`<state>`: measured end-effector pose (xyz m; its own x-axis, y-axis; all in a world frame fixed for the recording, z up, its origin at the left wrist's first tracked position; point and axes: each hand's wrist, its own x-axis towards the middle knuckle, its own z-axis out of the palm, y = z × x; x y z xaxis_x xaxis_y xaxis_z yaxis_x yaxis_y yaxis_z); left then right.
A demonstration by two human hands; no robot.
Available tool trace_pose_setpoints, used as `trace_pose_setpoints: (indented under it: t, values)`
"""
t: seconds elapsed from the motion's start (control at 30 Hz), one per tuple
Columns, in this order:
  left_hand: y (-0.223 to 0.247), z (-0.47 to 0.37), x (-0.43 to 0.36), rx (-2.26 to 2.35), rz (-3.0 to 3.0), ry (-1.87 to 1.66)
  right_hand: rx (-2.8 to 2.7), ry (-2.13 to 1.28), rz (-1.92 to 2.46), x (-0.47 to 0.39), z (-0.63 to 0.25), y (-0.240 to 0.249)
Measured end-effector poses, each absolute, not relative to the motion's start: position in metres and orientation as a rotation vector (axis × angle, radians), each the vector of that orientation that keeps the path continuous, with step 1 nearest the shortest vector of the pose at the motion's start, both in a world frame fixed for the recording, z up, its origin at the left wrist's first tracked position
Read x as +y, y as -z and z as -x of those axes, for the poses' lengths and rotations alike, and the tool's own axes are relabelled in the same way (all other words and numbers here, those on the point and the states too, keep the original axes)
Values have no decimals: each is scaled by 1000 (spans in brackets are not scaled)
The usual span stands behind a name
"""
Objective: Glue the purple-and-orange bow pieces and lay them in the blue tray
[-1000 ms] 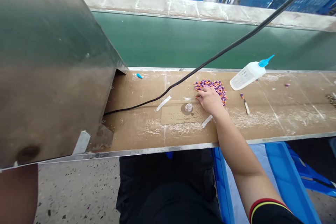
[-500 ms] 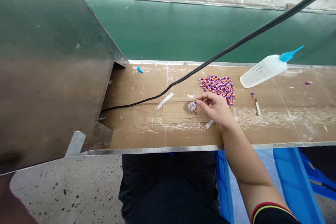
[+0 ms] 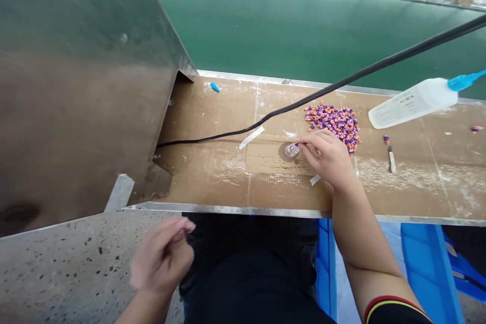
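My right hand (image 3: 327,156) pinches a small purple piece (image 3: 296,145) between thumb and fingertips. The piece is at the right edge of a small clear round dish (image 3: 292,150), which lies on a cardboard strip (image 3: 261,158); I cannot tell whether they touch. Just behind my right hand is a heap of small purple, pink and orange pieces (image 3: 333,117), partly hidden by the fingers. My left hand (image 3: 164,253) is in front of the bench, over the floor and beside my lap. Its fingers are curled in, slightly blurred, and whatever they hold is hidden.
A white bottle with a blue nozzle (image 3: 415,103) lies right of the heap. Nearer me lies a small knife-like tool (image 3: 391,159). A black cable (image 3: 304,102) crosses above the bench. A metal housing (image 3: 87,91) stands left; a blue cap (image 3: 214,87) lies near the back edge.
My left hand has come into view at the lower left. My right hand still pinches the purple piece by the clear dish. The view has shifted, so the bench things appear farther right.
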<state>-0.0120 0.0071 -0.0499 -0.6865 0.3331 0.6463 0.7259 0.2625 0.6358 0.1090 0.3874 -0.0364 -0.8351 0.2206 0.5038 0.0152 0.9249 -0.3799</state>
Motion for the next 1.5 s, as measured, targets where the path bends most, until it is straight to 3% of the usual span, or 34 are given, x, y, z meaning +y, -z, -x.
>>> trace_pose_setpoints:
  t: [0.13,0.33,0.47,1.1,1.33,1.5]
  values:
    - [49,-6,62,-2102,1306,1592,-2538,-420,137,385,-109,36]
    - [52,-25,127,-2163,1130,2433,-2535,-349,110,384,-108,35]
    - [52,-26,148,-2257,987,2677,-2549,-405,115,383,-109,35]
    - [62,-29,171,-2280,599,3033,-2546,-486,191,383,-109,43]
    - [65,-29,175,-2275,461,3069,-2427,-732,271,381,-116,25]
    - [67,-30,177,-2170,553,2967,-2243,-1089,281,345,-126,14]
